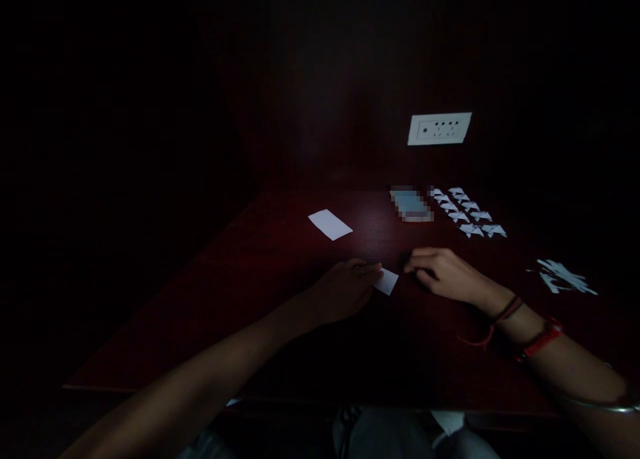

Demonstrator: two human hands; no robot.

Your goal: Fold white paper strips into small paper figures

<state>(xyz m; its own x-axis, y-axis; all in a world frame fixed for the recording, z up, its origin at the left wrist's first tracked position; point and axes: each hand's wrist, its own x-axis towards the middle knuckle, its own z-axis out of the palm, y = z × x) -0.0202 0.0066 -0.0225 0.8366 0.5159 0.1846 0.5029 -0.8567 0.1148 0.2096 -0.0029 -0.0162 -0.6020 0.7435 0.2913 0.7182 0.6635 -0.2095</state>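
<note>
A small folded white paper (387,282) lies on the dark red table, with a crease line across its visible part. My left hand (347,289) holds it from the left, its fingers over the paper's left side and hiding that part. My right hand (440,270) rests just to the right of the folded paper, apart from it. Its fingers are loosely bent, the thumb is separate from them, and nothing shows between. A flat white paper sheet (331,225) lies beyond my left hand.
Several folded paper pieces (471,229) stand in rows at the back right, beside a blurred phone-like object (412,204). Thin paper strips (567,277) are heaped at the right. A wall socket (440,129) sits above the table (210,292). The surroundings are very dark.
</note>
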